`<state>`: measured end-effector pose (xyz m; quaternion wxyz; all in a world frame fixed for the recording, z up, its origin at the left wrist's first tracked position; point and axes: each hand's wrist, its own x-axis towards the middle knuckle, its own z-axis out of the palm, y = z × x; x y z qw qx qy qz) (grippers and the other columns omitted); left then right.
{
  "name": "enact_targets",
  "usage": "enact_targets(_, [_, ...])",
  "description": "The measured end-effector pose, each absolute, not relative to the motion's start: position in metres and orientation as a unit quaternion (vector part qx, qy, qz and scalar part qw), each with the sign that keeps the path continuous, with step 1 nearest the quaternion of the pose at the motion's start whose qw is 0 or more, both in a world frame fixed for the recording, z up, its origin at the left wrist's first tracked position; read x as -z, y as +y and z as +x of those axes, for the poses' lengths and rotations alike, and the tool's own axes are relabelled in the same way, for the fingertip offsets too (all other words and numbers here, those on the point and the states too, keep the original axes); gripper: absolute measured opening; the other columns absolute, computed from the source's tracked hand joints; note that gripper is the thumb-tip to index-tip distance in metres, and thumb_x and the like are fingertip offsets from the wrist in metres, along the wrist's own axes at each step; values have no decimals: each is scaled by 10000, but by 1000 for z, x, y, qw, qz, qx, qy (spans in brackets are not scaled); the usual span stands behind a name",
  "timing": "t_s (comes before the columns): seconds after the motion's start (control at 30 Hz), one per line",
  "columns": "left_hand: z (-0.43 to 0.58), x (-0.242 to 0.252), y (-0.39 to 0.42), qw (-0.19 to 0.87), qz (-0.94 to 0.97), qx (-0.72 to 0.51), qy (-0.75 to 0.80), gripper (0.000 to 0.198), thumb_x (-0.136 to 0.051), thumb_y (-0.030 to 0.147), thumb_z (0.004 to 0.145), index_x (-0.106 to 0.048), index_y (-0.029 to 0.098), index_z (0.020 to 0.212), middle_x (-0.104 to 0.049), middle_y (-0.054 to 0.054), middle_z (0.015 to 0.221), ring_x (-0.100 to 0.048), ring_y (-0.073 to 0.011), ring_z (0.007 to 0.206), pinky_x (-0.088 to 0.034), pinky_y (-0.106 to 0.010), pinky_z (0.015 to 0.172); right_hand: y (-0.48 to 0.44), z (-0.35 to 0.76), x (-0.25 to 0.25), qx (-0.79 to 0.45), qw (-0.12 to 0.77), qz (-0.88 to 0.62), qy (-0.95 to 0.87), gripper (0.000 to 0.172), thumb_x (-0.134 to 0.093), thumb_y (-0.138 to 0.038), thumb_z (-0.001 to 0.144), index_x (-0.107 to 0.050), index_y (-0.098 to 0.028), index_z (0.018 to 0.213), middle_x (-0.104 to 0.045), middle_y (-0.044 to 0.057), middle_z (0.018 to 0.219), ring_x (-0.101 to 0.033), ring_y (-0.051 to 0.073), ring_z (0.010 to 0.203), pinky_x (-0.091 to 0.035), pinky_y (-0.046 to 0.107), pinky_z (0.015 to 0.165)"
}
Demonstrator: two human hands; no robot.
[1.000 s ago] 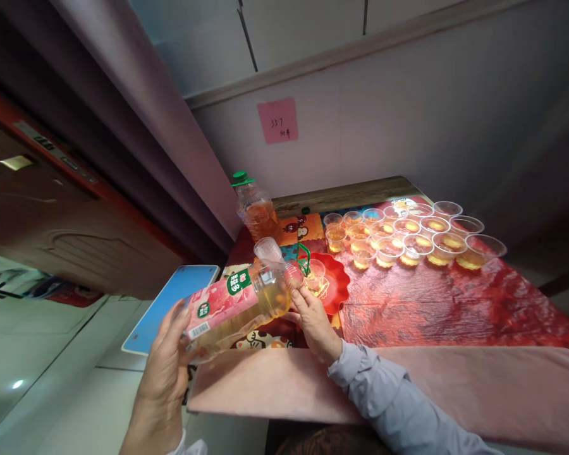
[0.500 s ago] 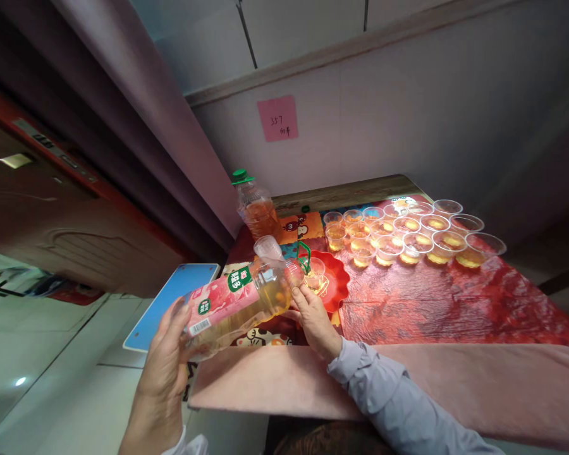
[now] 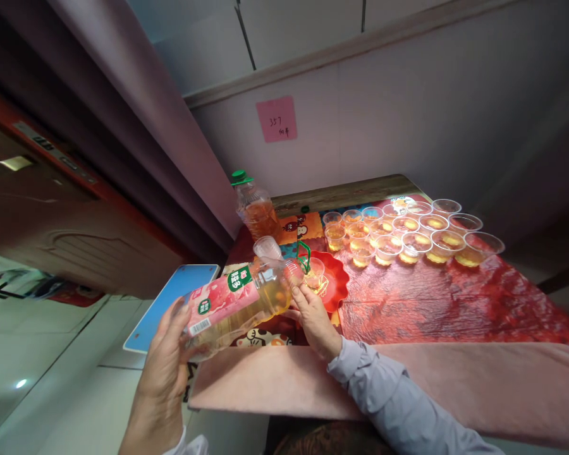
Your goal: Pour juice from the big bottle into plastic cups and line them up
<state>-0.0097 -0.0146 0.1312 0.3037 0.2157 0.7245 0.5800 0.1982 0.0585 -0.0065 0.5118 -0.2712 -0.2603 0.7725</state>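
Note:
A large clear juice bottle [image 3: 225,300] with a pink label and pale yellow liquid lies tilted in the air, its neck end to the right. My left hand [image 3: 164,354] is closed round its base. My right hand [image 3: 310,313] grips it near the neck, the fingers partly hidden behind it. A green handle [image 3: 304,253] sticks up at the neck. Just beyond the neck, a clear plastic cup [image 3: 315,270] stands in a red scalloped tray [image 3: 339,287]. Whether liquid is running out, I cannot tell. Behind the bottle is a stack of clear cups [image 3: 267,248].
Rows of clear cups [image 3: 387,248] with yellow liquid stand on the red table cover [image 3: 422,309]. A second bottle [image 3: 258,212] with a green cap and orange-pink liquid stands at the back left. A green cap [image 3: 305,209] lies near the wall. A blue stool [image 3: 171,300] is at left.
The cup in the tray shows more clearly beside the neck. Both hands and the bottle hold almost the same place; the view has shifted very slightly.

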Motion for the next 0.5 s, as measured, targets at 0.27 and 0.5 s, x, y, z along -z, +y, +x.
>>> enact_targets(0.27, [-10,-132,-15,307,221,-576,725,911,-990,583,522,-700,278,1330,-740,-57,1156,-668,-207,731,-521,-274,438,59,198,7,-775,509,-267,-262,659,-818,-726,878,-718,-364,1419,-735,22,1490,-776,306,1237,-667,434,979])
enact_targets(0.5, [-9,-132,-16,307,222,-572,728,927,-976,633,534,-697,288,1348,-740,-43,1153,-657,-198,721,-518,-279,444,58,198,6,-779,509,-257,-261,618,-806,-708,897,-727,-344,1390,-768,25,1433,-798,290,1180,-676,413,944])
